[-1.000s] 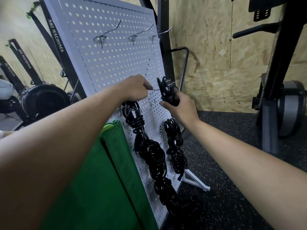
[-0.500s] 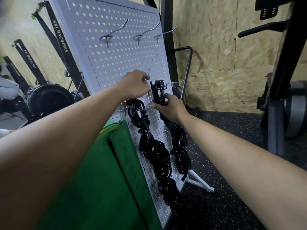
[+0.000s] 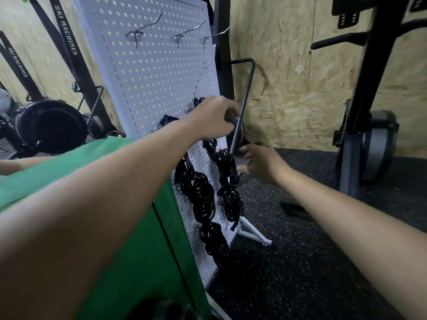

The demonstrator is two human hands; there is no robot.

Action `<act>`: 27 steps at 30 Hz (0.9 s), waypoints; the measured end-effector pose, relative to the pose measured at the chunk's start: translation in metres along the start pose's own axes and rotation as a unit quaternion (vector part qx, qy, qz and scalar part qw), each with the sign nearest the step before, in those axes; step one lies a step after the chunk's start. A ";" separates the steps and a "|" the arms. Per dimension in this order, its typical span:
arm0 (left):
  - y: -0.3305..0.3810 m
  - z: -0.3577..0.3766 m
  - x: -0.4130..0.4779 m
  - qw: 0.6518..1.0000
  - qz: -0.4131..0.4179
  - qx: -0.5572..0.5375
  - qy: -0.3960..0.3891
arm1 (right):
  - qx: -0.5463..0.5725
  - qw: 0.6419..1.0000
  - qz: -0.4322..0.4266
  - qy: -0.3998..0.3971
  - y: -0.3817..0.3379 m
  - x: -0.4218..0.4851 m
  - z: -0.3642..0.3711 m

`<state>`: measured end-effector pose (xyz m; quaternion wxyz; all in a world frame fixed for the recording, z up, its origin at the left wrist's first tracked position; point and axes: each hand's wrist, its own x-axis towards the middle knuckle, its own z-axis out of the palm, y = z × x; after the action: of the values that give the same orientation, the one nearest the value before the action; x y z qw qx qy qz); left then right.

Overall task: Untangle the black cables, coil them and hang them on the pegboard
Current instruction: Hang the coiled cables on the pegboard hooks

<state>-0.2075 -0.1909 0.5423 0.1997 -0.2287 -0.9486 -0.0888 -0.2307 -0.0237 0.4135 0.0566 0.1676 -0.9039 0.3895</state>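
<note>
Since the right hand [image 3: 261, 163] let go, the cable [image 3: 231, 199] hangs down.

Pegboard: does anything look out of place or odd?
The longer cable bundle hangs down to the pegboard's lower edge, its tail apparently heaped on the floor, while the three upper hooks are empty.

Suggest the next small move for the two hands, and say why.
Probably lift the left hand off the top of the right-side coiled black cable: it already hangs down the white perforated pegboard beside the other coiled black cable, and the right hand is open beside it.
</note>
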 end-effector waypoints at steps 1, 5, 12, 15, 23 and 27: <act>0.005 0.016 -0.004 1.000 -0.003 -0.010 -0.016 | -0.028 1.000 0.003 -0.015 0.010 -0.011 -0.001; 0.018 0.096 -0.022 0.992 -0.055 -0.065 -0.097 | -0.100 0.993 0.035 -0.056 0.059 -0.049 0.004; 0.021 0.265 -0.063 0.948 -0.159 -0.163 -0.223 | -0.126 0.980 0.107 -0.110 0.157 -0.090 0.042; 0.014 0.347 -0.088 0.923 -0.197 -0.164 -0.288 | -0.123 0.977 0.121 -0.128 0.194 -0.101 0.060; -0.001 0.526 -0.175 0.854 -0.311 -0.131 -0.396 | -0.130 0.952 0.180 -0.208 0.286 -0.113 0.120; -0.022 0.568 -0.209 0.839 -0.324 -0.120 -0.420 | -0.122 0.945 0.190 -0.237 0.311 -0.107 0.144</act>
<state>-0.2398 -0.1459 -0.0606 -0.2874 0.0546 -0.9433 -0.1570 -0.2339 0.0987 0.0761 -0.2147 0.0722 -0.9467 0.2291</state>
